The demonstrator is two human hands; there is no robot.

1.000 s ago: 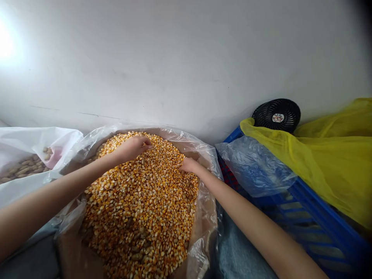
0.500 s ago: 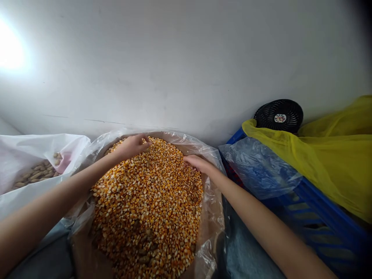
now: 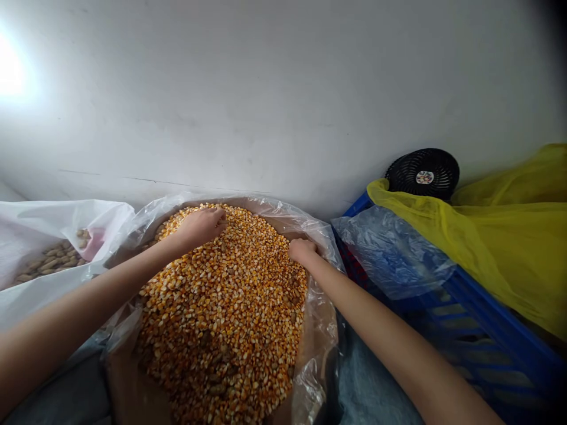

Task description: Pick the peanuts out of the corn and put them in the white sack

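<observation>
Reaching out over a deep heap of dried yellow corn kernels (image 3: 221, 319), the person's two bare forearms run in from the lower corners of the view. The left hand (image 3: 200, 227) rests near the far edge of the heap, its fingers curled loosely downward. The right hand (image 3: 303, 251) lies farther right, bunched narrow with its fingertips down among the kernels. The hands are well apart, and whether either one has kernels inside it cannot be told.

The kernels lie in a clear plastic liner (image 3: 316, 354), which is backed by a brown outer layer (image 3: 126, 383) and sits just above a blue-grey cloth (image 3: 376, 383). Touching the liner on the left, a white plastic sack (image 3: 53, 215) holds peanuts in their shells (image 3: 51, 257). To the right stands a blue plastic crate (image 3: 491, 336), with a crumpled bluish plastic bag (image 3: 392, 254) and a sheer yellow plastic sheet (image 3: 482, 254) draped over it. Beyond the sheet, a small black fan (image 3: 423, 174) sits against a white wall (image 3: 266, 100), which carries a bright patch of light toward its upper left.
</observation>
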